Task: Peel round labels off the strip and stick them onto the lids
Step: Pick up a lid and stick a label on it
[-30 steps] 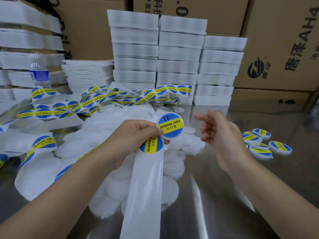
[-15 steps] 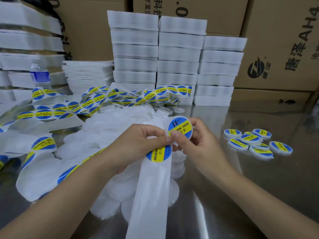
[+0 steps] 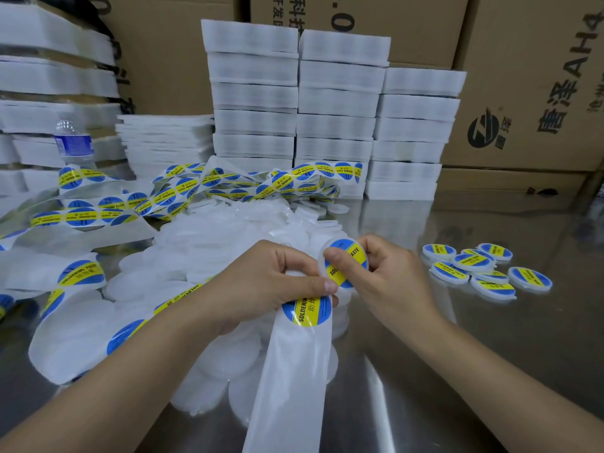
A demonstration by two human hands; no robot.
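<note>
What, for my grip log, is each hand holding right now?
Left hand: closed, gripping the label strip.
Right hand: closed, pinching the labelled lid, thumb on its label.

Open steel table point(image 3: 457, 371) runs along the near right side, up to a small cluster of labelled lids point(image 3: 470, 261). A heap of loose white lids point(image 3: 209, 256) and tangled label strips point(image 3: 183, 191) cover the centre and left. Stacked white trays point(image 3: 336, 109) and cardboard boxes point(image 3: 539, 93) wall off the back.
</note>
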